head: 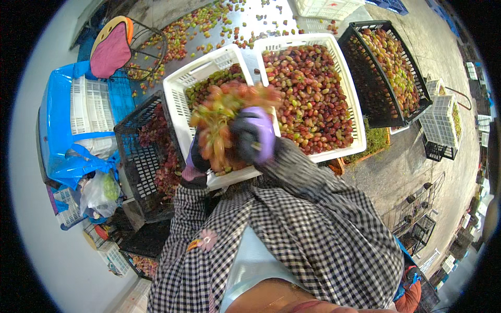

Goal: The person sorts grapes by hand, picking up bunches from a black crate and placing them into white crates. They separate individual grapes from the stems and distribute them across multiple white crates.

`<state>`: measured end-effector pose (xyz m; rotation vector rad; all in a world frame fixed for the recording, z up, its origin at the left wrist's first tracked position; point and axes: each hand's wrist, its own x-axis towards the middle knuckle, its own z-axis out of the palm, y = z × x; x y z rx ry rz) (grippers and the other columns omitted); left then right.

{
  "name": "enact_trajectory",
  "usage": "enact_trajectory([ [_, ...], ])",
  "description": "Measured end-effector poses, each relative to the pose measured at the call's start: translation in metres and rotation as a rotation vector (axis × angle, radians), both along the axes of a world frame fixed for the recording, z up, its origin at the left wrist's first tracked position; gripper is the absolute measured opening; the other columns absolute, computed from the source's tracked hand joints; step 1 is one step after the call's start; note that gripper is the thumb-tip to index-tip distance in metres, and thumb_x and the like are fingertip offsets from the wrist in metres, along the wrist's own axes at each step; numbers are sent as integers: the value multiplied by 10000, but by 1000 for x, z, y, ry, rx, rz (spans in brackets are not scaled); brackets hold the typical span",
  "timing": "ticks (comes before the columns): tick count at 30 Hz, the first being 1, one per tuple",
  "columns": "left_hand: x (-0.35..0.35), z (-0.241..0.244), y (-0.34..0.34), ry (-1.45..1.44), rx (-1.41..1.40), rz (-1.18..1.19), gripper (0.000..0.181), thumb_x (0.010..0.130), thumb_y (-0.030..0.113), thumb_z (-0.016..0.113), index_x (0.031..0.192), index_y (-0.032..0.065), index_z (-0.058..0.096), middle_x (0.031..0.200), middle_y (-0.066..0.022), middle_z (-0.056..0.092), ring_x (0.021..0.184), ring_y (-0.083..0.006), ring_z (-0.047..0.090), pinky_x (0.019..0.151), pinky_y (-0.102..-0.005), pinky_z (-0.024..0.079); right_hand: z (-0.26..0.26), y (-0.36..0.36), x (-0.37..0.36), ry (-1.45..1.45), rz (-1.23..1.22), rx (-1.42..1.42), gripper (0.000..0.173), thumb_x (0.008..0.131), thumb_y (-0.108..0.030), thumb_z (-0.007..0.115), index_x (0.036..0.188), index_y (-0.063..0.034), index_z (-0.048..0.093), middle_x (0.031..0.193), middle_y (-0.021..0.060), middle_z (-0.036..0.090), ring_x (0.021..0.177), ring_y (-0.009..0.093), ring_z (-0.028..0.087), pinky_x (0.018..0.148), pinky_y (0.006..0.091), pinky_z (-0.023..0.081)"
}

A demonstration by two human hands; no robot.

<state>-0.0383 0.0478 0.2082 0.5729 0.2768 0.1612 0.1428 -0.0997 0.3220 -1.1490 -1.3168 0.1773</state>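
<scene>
A large blurred bunch of red and green grapes [219, 113] is up in front of me, between my two gloved hands. My right hand [254, 135], in a black and purple glove, grips its right side. Against its lower left is my left hand [197, 160], with its fingers mostly hidden behind the fruit. Both are over a white plastic crate [181, 94] that has more grapes inside. Close on the right, a second white crate [361, 135] is filled with loose reddish grapes [309, 98].
At left, a black crate [135, 172] holds dark red bunches, near a blue bag [56, 121]. A tilted black crate [370, 70] of grapes stands at right. Loose grapes [176, 41] lie across the metal table [274, 17]. Stacked crates [440, 117] and a wheeled rack [419, 211] occupy the floor.
</scene>
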Motion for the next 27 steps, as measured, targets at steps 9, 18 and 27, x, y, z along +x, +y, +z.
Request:
enact_trajectory([
  [9, -49, -93, 14, 395, 111, 168, 471, 886, 275, 429, 1275, 38, 309, 1211, -113, 413, 1061, -228, 419, 851, -357, 376, -113, 116, -51, 1572, 63, -801, 350, 870, -329, 469, 1049, -43, 560, 992, 95, 566, 868, 188, 549, 762, 331, 463],
  [18, -1, -48, -13, 199, -346, 415, 256, 873, 303, 484, 1027, 108, 542, 907, -15, 601, 782, -149, 578, 504, -310, 488, -52, 112, -21, 996, -231, -551, 239, 899, -261, 455, 1021, -94, 575, 800, 29, 578, 753, 109, 566, 612, 268, 462],
  [27, -45, -40, -25, 464, 1034, -140, 460, 899, 119, 389, 1339, 72, 264, 1388, -165, 250, 1283, -281, 254, 1054, -364, 225, -237, 119, 72, 1198, -365, -801, 282, 874, -282, 481, 1022, -44, 510, 708, 41, 523, 571, 136, 492, 498, 257, 418],
])
